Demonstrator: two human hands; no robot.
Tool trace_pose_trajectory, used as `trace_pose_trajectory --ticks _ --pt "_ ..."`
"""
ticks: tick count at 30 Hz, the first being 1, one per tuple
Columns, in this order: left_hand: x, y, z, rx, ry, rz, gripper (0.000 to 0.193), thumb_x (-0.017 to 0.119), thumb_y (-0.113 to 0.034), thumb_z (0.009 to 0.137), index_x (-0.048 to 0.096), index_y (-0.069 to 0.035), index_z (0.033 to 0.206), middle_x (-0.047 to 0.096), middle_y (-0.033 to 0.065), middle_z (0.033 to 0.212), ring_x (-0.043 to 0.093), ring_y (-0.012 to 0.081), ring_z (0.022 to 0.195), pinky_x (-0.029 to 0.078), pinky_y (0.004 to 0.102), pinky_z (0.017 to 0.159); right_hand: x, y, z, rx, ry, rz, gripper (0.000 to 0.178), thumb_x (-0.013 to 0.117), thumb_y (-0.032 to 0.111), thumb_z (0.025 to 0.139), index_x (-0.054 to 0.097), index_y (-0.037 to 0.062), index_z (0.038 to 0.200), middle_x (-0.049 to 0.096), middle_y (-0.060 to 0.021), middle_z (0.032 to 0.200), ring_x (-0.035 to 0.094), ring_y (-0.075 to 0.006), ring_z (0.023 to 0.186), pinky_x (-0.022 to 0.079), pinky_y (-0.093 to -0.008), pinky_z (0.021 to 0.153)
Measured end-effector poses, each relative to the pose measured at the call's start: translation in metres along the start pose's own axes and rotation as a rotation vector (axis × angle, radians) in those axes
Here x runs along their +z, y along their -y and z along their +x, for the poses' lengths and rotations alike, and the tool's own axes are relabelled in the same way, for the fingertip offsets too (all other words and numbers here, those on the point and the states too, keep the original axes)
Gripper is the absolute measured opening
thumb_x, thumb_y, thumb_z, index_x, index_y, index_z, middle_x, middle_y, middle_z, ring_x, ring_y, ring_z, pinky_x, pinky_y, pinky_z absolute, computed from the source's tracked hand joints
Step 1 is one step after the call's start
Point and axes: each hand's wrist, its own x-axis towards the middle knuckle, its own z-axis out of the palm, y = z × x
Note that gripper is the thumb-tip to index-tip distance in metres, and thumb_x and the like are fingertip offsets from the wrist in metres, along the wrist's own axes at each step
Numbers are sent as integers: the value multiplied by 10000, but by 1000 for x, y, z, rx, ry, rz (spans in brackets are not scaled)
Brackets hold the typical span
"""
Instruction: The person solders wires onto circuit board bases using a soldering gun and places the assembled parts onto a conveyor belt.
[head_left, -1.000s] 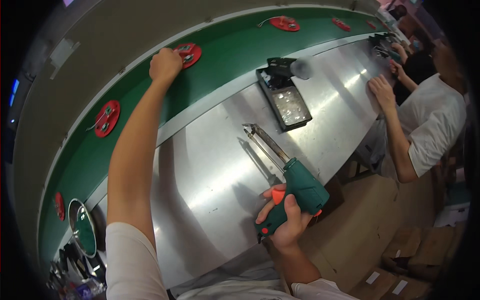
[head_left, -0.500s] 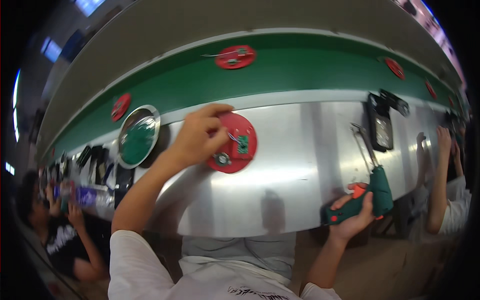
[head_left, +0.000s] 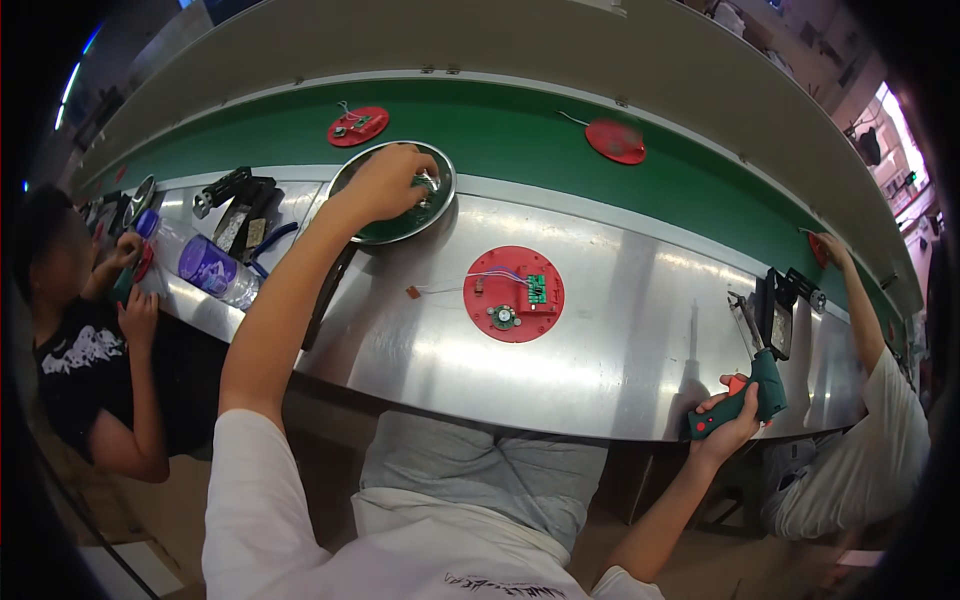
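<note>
My left hand [head_left: 395,182] reaches over a round shiny metal bowl [head_left: 398,229]; its fingers are bent down inside, pinched together, and their tips are hard to make out. In front of me a red round plate [head_left: 545,325] lies flat on the metal bench, with a green circuit board [head_left: 538,290], a small round part [head_left: 503,317] and thin wires running out to its left. My right hand [head_left: 735,410] grips a green pistol-shaped soldering gun [head_left: 766,385] by its handle, at the bench's front edge on the right. The gun's thin metal tip points up and away.
A green conveyor belt [head_left: 480,130] behind the bench carries a red plate [head_left: 358,127] and another red plate [head_left: 615,142]. Left are blue-handled pliers [head_left: 270,245], a purple-labelled bottle [head_left: 207,265] and a co-worker [head_left: 130,370]. Black holder [head_left: 780,315] and another person's arm [head_left: 860,300] are right.
My left hand has left the red plate and moved up and left into the metal bowl. The red plate now lies untouched. My right hand still holds the soldering gun. The view has shifted.
</note>
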Motion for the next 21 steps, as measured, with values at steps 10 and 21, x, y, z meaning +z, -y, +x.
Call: trace_pose_trajectory --ticks 10,21 --pt "15 26 3 47 -112 -364 134 689 -70 856 671 6 964 700 139 996 674 297 967 522 385 889 -6 -2 -1 16 -20 27 351 495 308 1022 590 -31 1028 640 -129 856 541 -154 463 449 -291 423" --pt "-19 -87 -52 98 -141 -693 73 605 -35 918 622 -5 983 678 113 793 633 161 679 502 308 638 10 -2 -25 -119 341 18 341 509 251 1002 540 -70 1114 642 -221 950 560 -171 428 430 -273 372"
